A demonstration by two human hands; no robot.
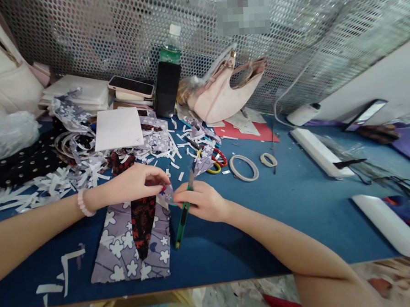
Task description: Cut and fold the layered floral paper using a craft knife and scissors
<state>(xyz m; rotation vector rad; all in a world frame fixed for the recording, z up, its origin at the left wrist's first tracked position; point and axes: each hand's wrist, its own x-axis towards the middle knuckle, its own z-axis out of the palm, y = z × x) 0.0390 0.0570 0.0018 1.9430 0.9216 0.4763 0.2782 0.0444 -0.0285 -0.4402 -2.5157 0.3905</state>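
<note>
My left hand (pixel 138 182) is closed in a pinch on a small piece of purple flowered paper (pixel 166 195) at the top of a larger purple flowered sheet (pixel 120 249). A dark red-patterned strip (pixel 143 225) lies down the middle of that sheet. My right hand (pixel 202 200) is wrapped round a green utility knife (pixel 181 221). Its blade end points up beside the small piece, and the handle slants down toward the table's front edge. A pink bead bracelet (pixel 83 203) sits on my left wrist.
Paper scraps and strips (pixel 71 172) pile up at the left on the blue table (pixel 283 213). Tape rings (pixel 244 167), a white card (pixel 117 128), a phone (pixel 131 86), a bottle (pixel 168 77), a pink bag (pixel 229 90) and a power strip (pixel 320 152) lie further back and right.
</note>
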